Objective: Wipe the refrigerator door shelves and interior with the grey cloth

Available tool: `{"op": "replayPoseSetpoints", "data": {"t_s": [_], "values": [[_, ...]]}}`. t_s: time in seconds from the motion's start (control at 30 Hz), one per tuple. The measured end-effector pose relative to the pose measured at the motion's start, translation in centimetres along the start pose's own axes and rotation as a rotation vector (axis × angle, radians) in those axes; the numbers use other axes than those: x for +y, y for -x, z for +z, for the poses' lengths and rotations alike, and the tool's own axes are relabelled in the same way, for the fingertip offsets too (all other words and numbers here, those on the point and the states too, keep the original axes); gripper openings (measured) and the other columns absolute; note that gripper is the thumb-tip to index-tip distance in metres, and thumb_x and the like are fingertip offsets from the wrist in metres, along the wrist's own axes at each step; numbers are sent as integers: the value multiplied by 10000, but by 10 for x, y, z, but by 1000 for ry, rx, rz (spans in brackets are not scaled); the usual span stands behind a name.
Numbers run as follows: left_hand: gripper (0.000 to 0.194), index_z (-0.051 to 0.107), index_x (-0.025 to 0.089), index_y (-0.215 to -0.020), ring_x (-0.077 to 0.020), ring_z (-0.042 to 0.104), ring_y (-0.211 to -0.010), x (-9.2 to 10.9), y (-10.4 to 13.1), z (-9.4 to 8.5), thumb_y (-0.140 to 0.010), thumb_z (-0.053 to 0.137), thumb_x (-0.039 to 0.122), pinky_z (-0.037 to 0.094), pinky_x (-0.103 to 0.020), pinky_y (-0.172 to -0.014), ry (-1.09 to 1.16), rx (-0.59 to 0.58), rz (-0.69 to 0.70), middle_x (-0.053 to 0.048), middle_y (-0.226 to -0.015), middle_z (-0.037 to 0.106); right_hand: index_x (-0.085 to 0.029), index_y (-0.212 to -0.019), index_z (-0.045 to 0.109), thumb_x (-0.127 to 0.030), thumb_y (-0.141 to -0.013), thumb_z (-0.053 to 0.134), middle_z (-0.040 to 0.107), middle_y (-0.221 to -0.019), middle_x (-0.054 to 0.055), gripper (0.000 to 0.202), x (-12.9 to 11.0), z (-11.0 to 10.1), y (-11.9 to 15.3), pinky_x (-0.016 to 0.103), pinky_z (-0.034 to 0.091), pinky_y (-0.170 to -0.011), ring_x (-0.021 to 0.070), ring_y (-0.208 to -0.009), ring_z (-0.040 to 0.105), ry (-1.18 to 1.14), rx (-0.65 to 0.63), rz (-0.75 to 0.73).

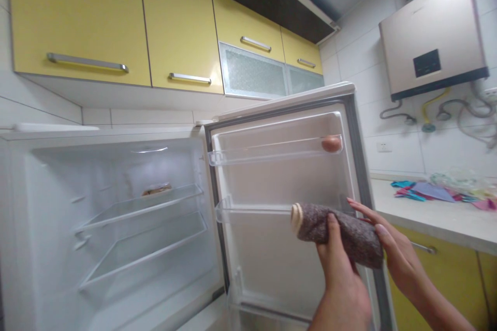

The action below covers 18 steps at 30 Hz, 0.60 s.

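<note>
Left hand [344,276]: raised from the bottom edge, wrist below, thumb upright and laid along the near side of the rolled cloth [337,232]. Its fingers are closed around the roll from beneath, mostly hidden by it. Right hand [399,253]: enters from the lower right corner, forearm slanting up and left. Its fingers are extended and parted from the thumb, at the roll's right-hand portion, not wrapped round it; they appear to touch the cloth, though blur leaves the exact contact uncertain.

The roll is held in the air in front of the open refrigerator door [267,181]. The door has clear racks, with a brown egg [331,143] at the right end of the top one. In the refrigerator compartment [155,274] are two glass shelves; a small package [156,189] lies on the upper. Yellow wall cabinets [176,20] run above. To the right, a water heater [433,36] hangs on white tile over a pale counter [396,209] bearing colored cloths [430,191].

Roll orientation: long axis slopes from upper left down to lower right, cream-lined end pointing left toward the compartment, plain brown-gray end beside the right hand.
</note>
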<state>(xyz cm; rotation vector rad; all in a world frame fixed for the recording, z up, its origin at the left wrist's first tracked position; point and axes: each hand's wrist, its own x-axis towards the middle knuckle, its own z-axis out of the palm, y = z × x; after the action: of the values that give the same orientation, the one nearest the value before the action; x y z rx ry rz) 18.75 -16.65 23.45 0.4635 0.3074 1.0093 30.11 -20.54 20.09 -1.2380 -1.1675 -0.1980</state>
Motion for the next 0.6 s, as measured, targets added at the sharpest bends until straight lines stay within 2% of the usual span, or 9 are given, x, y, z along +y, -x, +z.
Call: {"op": "replayPoseSetpoints", "data": {"t_s": [0.07,0.13,0.27,0.4,0.5,0.6], "values": [[567,639,157,-1175,-227,750,-1019,-14,2,6,-726,803,461,621,-318,-871,18,-53,-36,-143,-1182,767,-352,-1327,610,-567,-932,337,604,-1469,-8,526,2,-4,-2,552,362,-1218,301,-1417,494,-21,-17,21],[550,650,149,-1148,-234,748,-1029,-18,1,7,-714,817,445,621,-323,-885,32,-55,-29,-145,-1170,771,-353,-1318,618,-571,-929,345,605,-1468,-13,523,4,-8,-5,552,327,-1237,300,-1416,495,-32,-43,36],[490,673,175,-1103,-227,755,-984,-4,-2,-2,-714,817,437,635,-328,-843,63,-22,-10,-113,-1153,780,-356,-1304,629,-567,-931,381,606,-1467,-18,495,6,-13,-8,529,329,-1241,288,-1428,482,-1,-63,41],[400,697,167,-1059,-201,753,-916,34,-6,-18,-744,799,392,630,-291,-759,50,7,61,-117,-1126,782,-364,-1315,617,-560,-927,431,617,-1456,-8,473,4,-10,-7,511,406,-1198,278,-1409,508,24,-45,30],[362,691,209,-1098,-155,736,-896,78,-16,-32,-783,766,372,618,-257,-714,62,129,172,-88,-1214,752,-378,-1310,616,-554,-930,436,622,-1451,-9,456,5,-9,-7,514,439,-1172,277,-1389,529,43,-41,18],[372,668,232,-1151,-131,716,-944,126,-33,-47,-797,753,312,605,-242,-733,47,243,304,-76,-1361,676,-379,-1315,613,-546,-939,424,623,-1449,-5,453,7,-8,-8,497,473,-1144,275,-1372,547,52,-24,-1]]}}
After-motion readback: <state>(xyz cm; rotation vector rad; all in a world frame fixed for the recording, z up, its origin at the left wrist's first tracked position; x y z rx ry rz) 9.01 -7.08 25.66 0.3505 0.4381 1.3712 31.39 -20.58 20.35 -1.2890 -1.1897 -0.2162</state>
